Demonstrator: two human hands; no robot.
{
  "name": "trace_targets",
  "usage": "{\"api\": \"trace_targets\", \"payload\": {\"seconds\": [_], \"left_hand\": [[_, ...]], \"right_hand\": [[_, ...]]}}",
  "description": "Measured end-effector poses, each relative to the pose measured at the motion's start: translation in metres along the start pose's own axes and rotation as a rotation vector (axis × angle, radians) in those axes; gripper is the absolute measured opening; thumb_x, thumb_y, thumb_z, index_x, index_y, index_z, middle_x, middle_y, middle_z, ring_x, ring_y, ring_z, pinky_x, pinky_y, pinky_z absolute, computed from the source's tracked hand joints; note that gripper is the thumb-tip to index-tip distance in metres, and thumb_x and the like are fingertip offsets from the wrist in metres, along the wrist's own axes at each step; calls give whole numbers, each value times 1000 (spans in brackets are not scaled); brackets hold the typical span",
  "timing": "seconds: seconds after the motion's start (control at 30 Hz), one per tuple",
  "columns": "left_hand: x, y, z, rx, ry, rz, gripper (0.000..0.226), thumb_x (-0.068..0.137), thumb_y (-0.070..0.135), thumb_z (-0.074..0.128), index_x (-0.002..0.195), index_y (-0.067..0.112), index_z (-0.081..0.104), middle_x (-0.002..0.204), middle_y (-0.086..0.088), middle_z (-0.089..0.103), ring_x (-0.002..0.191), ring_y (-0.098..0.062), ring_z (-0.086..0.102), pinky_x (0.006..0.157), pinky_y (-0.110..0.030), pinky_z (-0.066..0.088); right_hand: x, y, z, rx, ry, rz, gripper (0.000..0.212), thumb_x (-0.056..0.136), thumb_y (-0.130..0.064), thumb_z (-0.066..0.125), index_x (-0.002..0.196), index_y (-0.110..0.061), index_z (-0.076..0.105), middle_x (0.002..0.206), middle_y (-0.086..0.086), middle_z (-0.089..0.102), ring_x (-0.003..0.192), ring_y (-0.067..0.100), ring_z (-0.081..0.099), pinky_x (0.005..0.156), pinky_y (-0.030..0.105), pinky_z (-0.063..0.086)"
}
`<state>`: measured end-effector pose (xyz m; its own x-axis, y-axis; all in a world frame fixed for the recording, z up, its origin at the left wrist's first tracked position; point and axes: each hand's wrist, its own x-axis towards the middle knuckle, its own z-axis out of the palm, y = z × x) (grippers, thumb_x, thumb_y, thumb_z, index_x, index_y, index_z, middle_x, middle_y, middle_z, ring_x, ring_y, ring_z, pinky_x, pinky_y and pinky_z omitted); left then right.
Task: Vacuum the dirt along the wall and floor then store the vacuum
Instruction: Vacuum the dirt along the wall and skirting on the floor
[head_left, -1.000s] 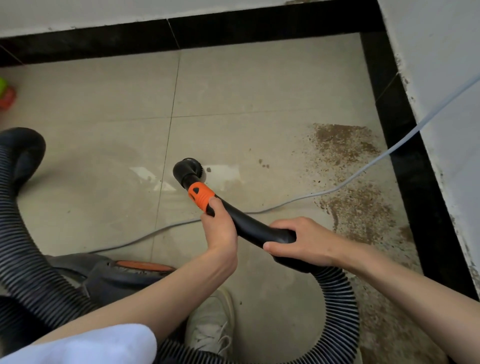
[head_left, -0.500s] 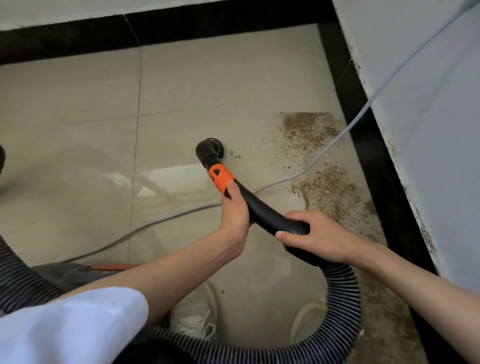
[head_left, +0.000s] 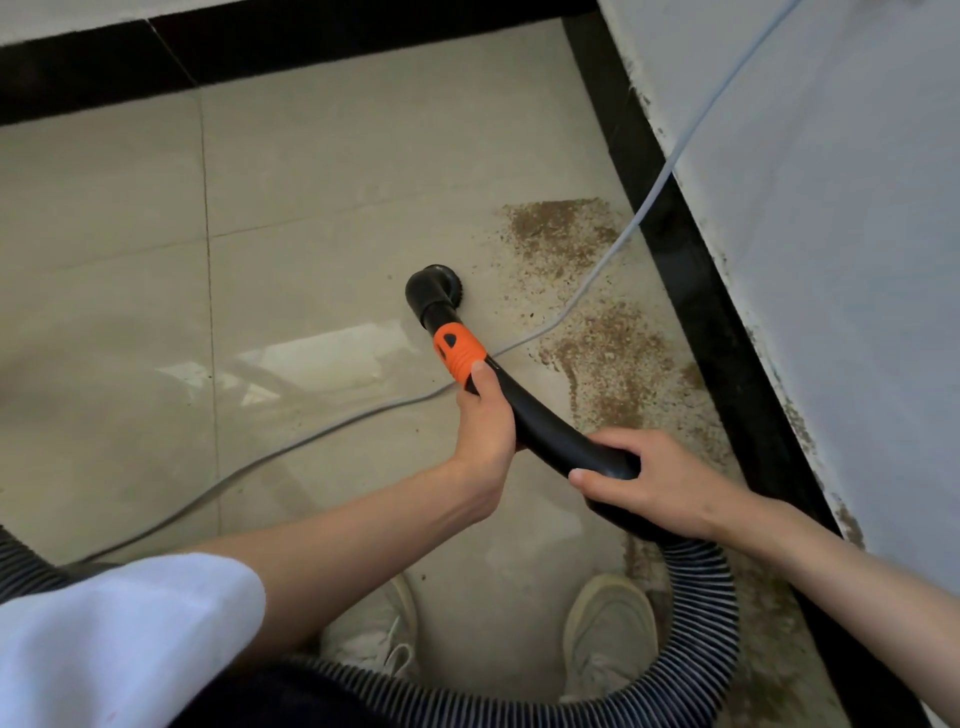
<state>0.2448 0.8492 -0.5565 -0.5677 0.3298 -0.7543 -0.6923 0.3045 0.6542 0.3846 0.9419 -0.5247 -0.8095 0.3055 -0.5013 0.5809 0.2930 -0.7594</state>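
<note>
A black vacuum wand (head_left: 550, 431) with an orange collar (head_left: 457, 351) ends in a round black nozzle (head_left: 434, 291) set on the beige floor tiles. My left hand (head_left: 485, 415) grips the wand just below the collar. My right hand (head_left: 649, 478) grips its curved handle where the ribbed hose (head_left: 696, 623) begins. Brown dirt (head_left: 597, 343) lies in patches right of the nozzle, beside the black skirting (head_left: 691, 291) of the right wall (head_left: 831, 234), which is speckled along its lower edge.
A grey power cord (head_left: 613, 244) runs from the right wall down across the dirt and floor to the left. Another black skirting (head_left: 311, 47) lines the far wall. My two pale shoes (head_left: 608, 629) stand inside the hose's loop. A white sleeve (head_left: 119, 644) fills the lower left.
The nozzle has moved right across the tile, closer to the dirt patches. My view has shifted right, so the vacuum's body at the left has left the frame. Both grips are unchanged.
</note>
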Motion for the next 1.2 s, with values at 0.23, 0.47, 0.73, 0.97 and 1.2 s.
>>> {"api": "trace_targets", "payload": {"seconds": [0.23,0.47,0.73,0.97,1.2], "left_hand": [[14,10,-5,19,161,70,42,98,50,25,110,15,46,116,-12,58,111,-28,55,103,-45,42],[20,32,-25,-59,206,71,50,101,45,24,133,10,40,115,-5,53,108,-21,51,101,-38,43],[20,30,19,78,-24,44,39,100,47,22,113,15,40,99,-3,56,100,-21,55,96,-41,47],[19,33,36,58,-89,25,39,101,44,22,117,13,41,107,-7,55,99,-23,54,86,-38,49],[44,76,49,33,-116,-5,54,102,46,20,135,6,36,121,-11,52,105,-25,52,85,-39,47]], "right_hand": [[22,-17,-11,-83,-55,-15,27,82,-48,67,84,-21,65,73,-3,64,64,6,56,64,27,44],[53,-36,-5,-87,-107,-19,32,81,-52,66,90,-21,67,82,2,70,76,18,67,71,37,54],[25,-3,-18,-15,41,40,26,80,-52,66,85,-26,65,78,-2,66,72,16,64,72,42,53],[20,5,-29,-21,85,73,36,75,-59,64,79,-23,63,70,-2,62,64,13,59,63,34,46],[55,-23,-54,-28,90,81,22,84,-46,67,86,-25,67,76,-1,67,66,14,64,63,32,51]]}}
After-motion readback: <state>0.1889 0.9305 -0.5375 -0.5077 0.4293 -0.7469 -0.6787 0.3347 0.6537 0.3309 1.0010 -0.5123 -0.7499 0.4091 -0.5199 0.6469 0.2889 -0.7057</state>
